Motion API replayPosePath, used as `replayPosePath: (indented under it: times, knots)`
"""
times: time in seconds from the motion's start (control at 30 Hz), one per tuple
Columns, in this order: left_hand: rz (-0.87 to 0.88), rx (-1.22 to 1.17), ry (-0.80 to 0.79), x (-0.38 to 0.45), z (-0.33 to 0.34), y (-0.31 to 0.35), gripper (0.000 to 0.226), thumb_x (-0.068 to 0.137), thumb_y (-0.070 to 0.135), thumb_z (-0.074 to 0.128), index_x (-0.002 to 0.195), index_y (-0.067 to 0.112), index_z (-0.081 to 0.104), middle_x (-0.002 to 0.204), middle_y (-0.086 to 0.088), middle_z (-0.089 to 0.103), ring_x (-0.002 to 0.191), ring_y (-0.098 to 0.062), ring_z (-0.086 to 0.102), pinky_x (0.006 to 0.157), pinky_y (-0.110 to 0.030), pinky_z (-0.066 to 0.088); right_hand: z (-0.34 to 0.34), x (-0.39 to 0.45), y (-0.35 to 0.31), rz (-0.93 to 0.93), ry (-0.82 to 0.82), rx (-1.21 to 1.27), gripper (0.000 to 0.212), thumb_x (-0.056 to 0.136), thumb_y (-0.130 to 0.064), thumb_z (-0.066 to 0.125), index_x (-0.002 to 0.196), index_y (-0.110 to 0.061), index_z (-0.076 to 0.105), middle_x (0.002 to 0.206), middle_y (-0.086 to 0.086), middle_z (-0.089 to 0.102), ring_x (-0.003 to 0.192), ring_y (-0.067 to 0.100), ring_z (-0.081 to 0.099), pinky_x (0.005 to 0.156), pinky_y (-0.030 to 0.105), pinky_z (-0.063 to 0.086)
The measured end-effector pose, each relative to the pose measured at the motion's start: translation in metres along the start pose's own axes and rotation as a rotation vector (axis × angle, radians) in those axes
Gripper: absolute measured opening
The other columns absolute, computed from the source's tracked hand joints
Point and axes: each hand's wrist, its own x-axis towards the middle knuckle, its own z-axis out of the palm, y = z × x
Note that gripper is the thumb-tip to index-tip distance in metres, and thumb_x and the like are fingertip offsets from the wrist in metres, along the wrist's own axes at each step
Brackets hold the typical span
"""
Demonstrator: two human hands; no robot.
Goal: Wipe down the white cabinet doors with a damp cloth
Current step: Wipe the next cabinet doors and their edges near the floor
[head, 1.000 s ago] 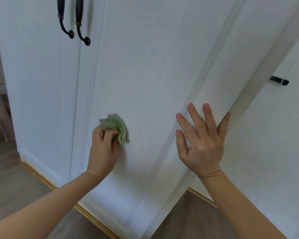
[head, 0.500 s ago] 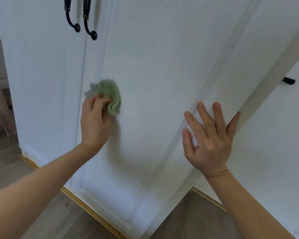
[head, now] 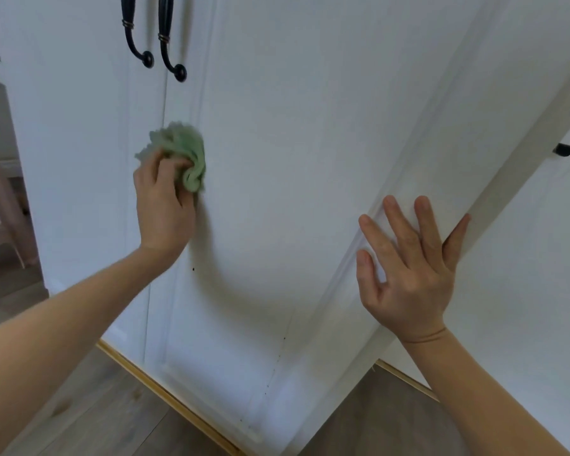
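— Cloth [head: 186, 156] first: where is it and what has hold of it?

— It is a crumpled green wad, bunched up in the left hand [head: 163, 205]. The fingers curl round its lower part and press it flat against the white cabinet door [head: 293, 143], on the left part of the panel, close to the seam between the two doors. Most of the wad sticks out above and to the right of the knuckles; its edges are a little blurred.

— And the other hand?

— The right hand [head: 408, 274] grasps nothing. Its fingers are straight and spread, palm laid against the raised frame at the right edge of the same door, fingertips pointing up, with the little finger at the door's outer edge.

— What sits above the cloth?

— Two dark curved handles [head: 165, 37] hang side by side, one on each door, well above the wad. The left door [head: 79, 143] is beside them.

— Anything on the panel itself?

— A few small dark specks, one just below the left wrist, more lower down along the frame's inner groove.

— Round about?

— Another white cabinet front [head: 524, 274] stands to the right with a short black handle [head: 564, 149]. A light wooden strip [head: 165, 394] runs along the cabinet's foot, above a grey-brown wood floor [head: 96, 416].
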Motion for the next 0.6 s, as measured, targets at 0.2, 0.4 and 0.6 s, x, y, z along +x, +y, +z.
replayPosePath:
  times: [0.2,0.4,0.6]
  knots:
    - [-0.127,0.061,-0.174,-0.080,0.000,-0.059,0.026,0.089,-0.004,0.063,0.112,0.010,0.061,0.137,-0.016,0.041,0.115,-0.027,0.041,0.097,-0.046,0.046,0.003,-0.001,0.000,0.001,0.015,-0.003,0.035,0.089,-0.026,0.064,0.122,-0.017,0.071,0.139,0.011,0.057,0.138,0.036,0.041,0.114,0.067,0.019]
    - [-0.180,-0.028,-0.166,-0.075,-0.005,-0.038,0.031,0.092,-0.001,0.062,0.119,0.014,0.060,0.131,-0.012,0.040,0.104,-0.030,0.054,0.086,-0.037,0.047,0.001,-0.001,0.000,0.000,0.005,0.008,0.036,0.089,-0.025,0.064,0.123,-0.017,0.070,0.140,0.011,0.057,0.137,0.037,0.042,0.112,0.070,0.020]
    - [0.008,0.084,-0.162,-0.081,0.004,-0.050,0.020,0.090,-0.005,0.062,0.106,0.005,0.060,0.110,-0.014,0.051,0.086,-0.024,0.047,0.068,-0.037,0.041,0.002,-0.002,0.001,0.004,0.011,-0.002,0.037,0.088,-0.027,0.065,0.123,-0.016,0.070,0.141,0.011,0.056,0.138,0.038,0.041,0.112,0.070,0.018]
